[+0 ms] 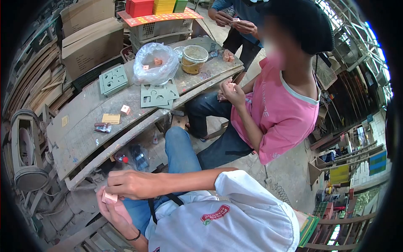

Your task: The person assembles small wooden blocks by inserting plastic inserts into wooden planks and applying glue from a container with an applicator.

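Between my two hands is a small pale wooden cube (110,197), held low beside my lap, off the table's near edge. My left hand (116,211), with a black band on its wrist, grips it from below. My right hand (132,185) reaches across from above, its fingers bent over the top of the cube; its fingertips are partly hidden. Another pale cube (125,110) sits on the worn wooden table (79,126), near a tan card (111,119) and a dark red object in clear plastic (103,127).
A plastic bag (156,63) holding cubes, a bucket (194,59) and green cut-out templates (113,80) stand on the table. A person in a pink shirt (275,113) sits close on the right, holding a cube. Another person (239,21) stands behind. A red-capped bottle (121,158) lies below.
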A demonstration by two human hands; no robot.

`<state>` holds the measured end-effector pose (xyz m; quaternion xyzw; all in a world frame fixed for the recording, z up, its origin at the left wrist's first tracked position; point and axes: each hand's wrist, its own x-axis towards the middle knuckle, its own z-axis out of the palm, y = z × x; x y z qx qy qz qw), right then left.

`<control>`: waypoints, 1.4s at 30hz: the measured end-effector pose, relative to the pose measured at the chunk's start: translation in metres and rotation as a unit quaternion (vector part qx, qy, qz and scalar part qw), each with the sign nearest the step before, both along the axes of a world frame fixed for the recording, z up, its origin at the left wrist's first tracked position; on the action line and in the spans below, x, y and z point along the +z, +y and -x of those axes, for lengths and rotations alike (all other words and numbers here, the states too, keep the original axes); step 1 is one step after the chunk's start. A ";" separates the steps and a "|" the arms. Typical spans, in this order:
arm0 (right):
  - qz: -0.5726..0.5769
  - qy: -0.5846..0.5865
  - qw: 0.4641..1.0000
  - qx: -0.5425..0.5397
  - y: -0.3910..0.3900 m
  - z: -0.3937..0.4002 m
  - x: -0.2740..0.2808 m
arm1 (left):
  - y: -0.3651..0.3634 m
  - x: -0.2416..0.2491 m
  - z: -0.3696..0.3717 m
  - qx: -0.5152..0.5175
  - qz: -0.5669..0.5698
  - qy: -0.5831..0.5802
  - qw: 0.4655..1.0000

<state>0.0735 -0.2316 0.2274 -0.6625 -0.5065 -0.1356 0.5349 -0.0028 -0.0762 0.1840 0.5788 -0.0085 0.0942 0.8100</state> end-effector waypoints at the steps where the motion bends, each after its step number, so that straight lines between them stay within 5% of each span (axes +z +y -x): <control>1: 0.000 0.001 1.000 0.001 0.000 0.001 0.001 | 0.004 -0.001 0.000 -0.013 0.015 -0.008 1.000; 18: 0.056 -0.052 0.997 0.002 0.000 -0.002 0.009 | -0.014 0.020 0.002 0.043 0.129 0.005 0.991; 31: 0.068 0.117 0.990 -0.045 0.005 0.003 0.017 | -0.003 0.015 -0.004 -0.029 0.175 -0.011 0.984; 42: 0.041 0.087 0.993 -0.070 0.002 0.005 0.024 | -0.005 0.019 -0.002 -0.047 0.214 -0.023 0.975</control>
